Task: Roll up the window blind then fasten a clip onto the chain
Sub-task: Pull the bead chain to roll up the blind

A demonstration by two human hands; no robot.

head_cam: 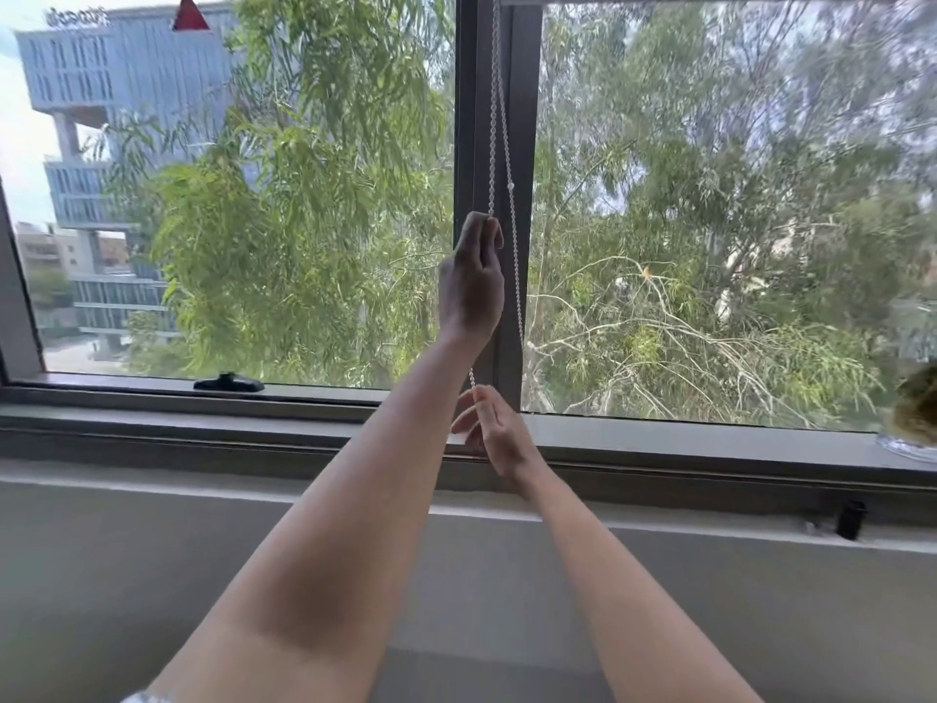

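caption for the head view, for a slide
Left hand high and right hand low grip the bead chain at the window.

Window with a dark vertical mullion [469, 119] dividing two panes: through the left pane, a pale multi-storey building [101, 93] stands behind green drooping tree foliage [304, 195], and a red triangular shape [190, 13] shows near the pane's top edge; through the right pane, denser, greyer foliage with bare branches [684, 307]. A black window handle [228, 383] lies on the lower frame of the left pane, a small black fitting [852, 520] sits near the right end of the grey sill [152, 413], and a brownish object on a clear base [917, 413] is cut off at the sill's right edge.
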